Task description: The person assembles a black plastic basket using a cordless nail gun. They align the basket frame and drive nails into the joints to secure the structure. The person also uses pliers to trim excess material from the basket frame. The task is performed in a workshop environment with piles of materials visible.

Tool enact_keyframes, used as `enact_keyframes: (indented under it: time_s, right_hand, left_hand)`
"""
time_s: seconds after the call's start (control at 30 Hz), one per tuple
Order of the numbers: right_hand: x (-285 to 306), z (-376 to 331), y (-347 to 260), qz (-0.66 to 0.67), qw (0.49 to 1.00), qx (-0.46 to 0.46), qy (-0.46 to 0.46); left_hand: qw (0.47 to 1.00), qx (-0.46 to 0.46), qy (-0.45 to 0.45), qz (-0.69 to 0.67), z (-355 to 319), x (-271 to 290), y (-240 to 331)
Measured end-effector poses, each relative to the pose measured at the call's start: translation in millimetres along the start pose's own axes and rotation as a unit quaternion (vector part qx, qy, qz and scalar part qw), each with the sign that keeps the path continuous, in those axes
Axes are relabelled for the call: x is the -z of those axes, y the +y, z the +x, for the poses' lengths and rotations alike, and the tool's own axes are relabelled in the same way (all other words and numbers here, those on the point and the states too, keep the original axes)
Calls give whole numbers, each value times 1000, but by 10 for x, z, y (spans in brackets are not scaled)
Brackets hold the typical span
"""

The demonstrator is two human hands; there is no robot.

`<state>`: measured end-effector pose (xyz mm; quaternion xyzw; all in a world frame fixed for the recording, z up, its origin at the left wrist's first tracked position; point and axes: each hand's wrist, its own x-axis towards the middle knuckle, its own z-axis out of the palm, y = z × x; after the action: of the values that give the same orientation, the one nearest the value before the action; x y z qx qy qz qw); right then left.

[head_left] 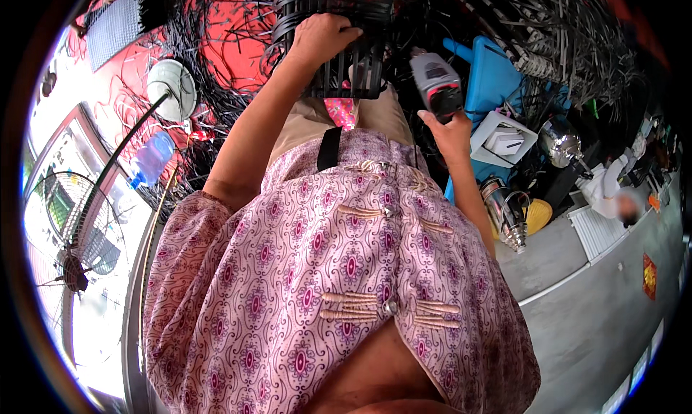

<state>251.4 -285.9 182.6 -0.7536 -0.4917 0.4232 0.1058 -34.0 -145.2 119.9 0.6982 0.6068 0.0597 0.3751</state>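
Observation:
A black basket woven from flat plastic strips (367, 60) rests over my lap at the top middle. On its upper part lies my left hand (324, 37), fingers curled onto the strips and thumb pointing right. My right hand (450, 129) is wrapped around the lower end of a grey and black handheld power tool (436, 78) with red trim. Its narrow front end points up and away, just right of the basket and apart from it. Exactly which kind of tool it is I cannot tell. Pink patterned cloth (341, 112) shows below the basket.
Loose black strips (577, 46) are heaped at the far right and on the red floor (231, 46). Right of me are a blue plastic stool (494, 75), a white container (479, 151) and a metal flask (504, 212). Left stand a fan (72, 262) and a clear bottle (153, 158).

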Motion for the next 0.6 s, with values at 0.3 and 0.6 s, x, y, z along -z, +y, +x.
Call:
enact_keyframes:
  time_s: [0.3,0.6]
  right_hand:
    - [-58,-30,1578,304,937,-112,131]
    - [193,643,1925,169,920,-222,277]
  left_hand:
    - [980,-95,158,78,-494,-224,51]
    - [971,64,197,122,-790,-108,-99]
